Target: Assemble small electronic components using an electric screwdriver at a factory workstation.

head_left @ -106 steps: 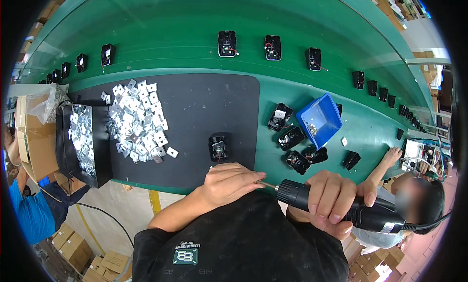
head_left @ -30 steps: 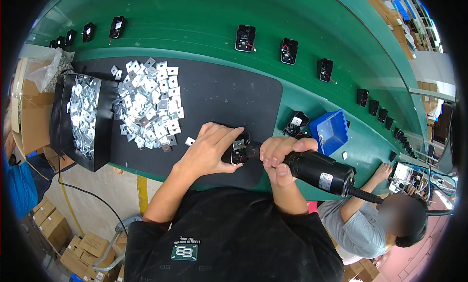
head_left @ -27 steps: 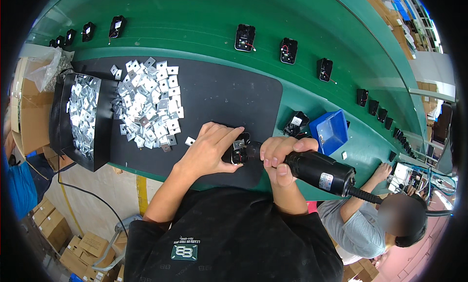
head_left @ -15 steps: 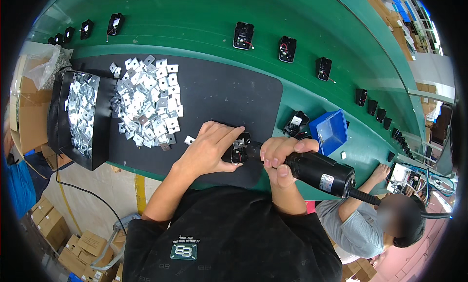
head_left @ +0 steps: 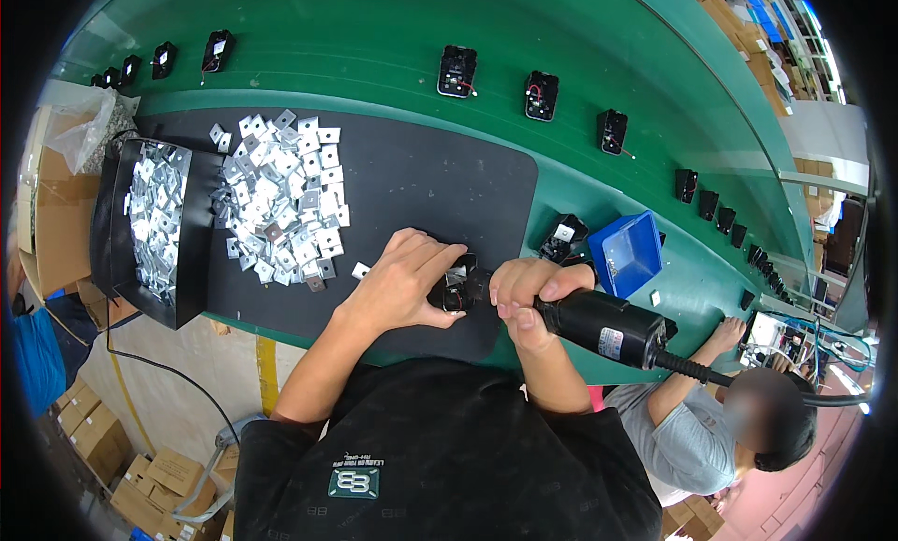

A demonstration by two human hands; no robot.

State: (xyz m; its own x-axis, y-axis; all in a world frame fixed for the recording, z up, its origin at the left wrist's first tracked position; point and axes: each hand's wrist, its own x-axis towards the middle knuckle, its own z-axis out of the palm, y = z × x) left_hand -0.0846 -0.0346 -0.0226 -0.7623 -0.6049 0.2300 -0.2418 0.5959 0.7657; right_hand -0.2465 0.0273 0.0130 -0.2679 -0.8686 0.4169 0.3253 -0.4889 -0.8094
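My left hand is closed around a small black plastic housing on the dark mat, fingers on its far side and thumb on its near side. A shiny metal piece shows inside it. My right hand grips a black corded electric screwdriver near its front end. The tool lies nearly level, pointing left at the housing. Its tip is dark against the mat, so contact cannot be made out. One loose square metal plate lies beside my left hand.
A pile of square metal plates covers the mat's left, beside a black bin of more plates. A blue tray and another black housing stand to the right. Housings line the green belt. A co-worker sits at right.
My right hand and the screwdriver have shifted slightly left, and the tool's body has turned a little. The housings on the belt have slid slightly left. My left hand keeps its hold.
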